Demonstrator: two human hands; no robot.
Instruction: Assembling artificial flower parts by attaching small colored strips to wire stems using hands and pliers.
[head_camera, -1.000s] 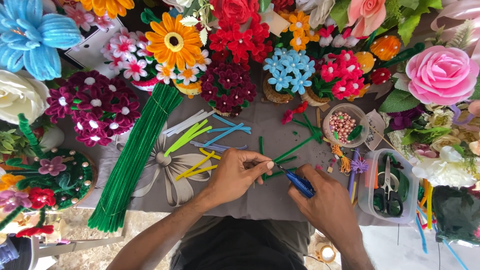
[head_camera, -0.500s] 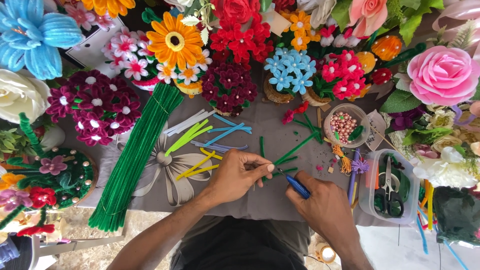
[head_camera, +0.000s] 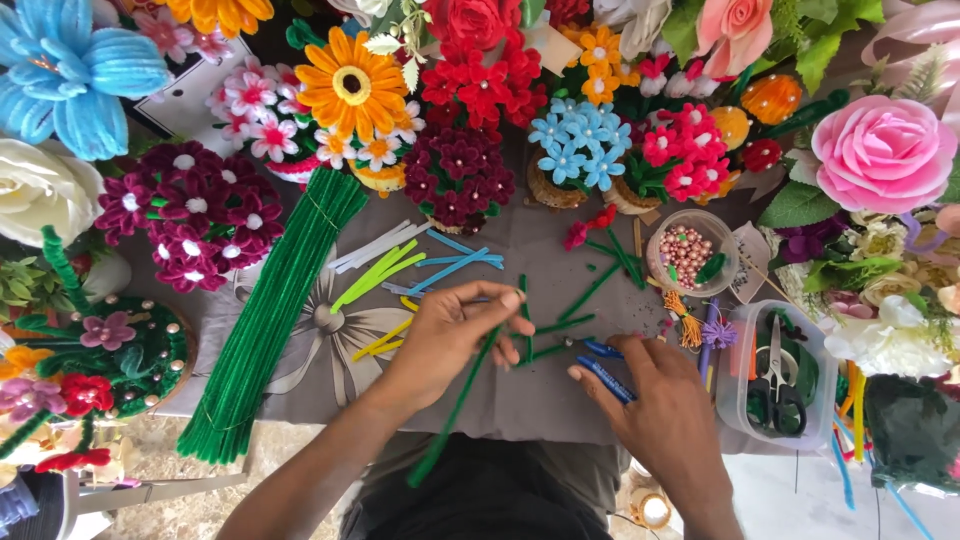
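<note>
My left hand (head_camera: 455, 335) grips a long green pipe cleaner (head_camera: 452, 412) that slants down toward my lap. My right hand (head_camera: 655, 410) holds blue-handled pliers (head_camera: 603, 368), their tip near short green pipe cleaner pieces (head_camera: 560, 325) on the grey cloth (head_camera: 540, 400). The two hands are close together at the table's front middle.
A thick bundle of green pipe cleaners (head_camera: 270, 315) lies at the left. Loose yellow, blue and white pieces (head_camera: 400, 270) are behind my left hand. A cup of beads (head_camera: 687, 252) and a clear box with scissors (head_camera: 775, 375) sit at the right. Pipe cleaner flowers (head_camera: 460, 175) ring the table.
My left hand has drawn the long green pipe cleaner down and toward me. My right hand with the pliers has shifted slightly right, away from the left hand.
</note>
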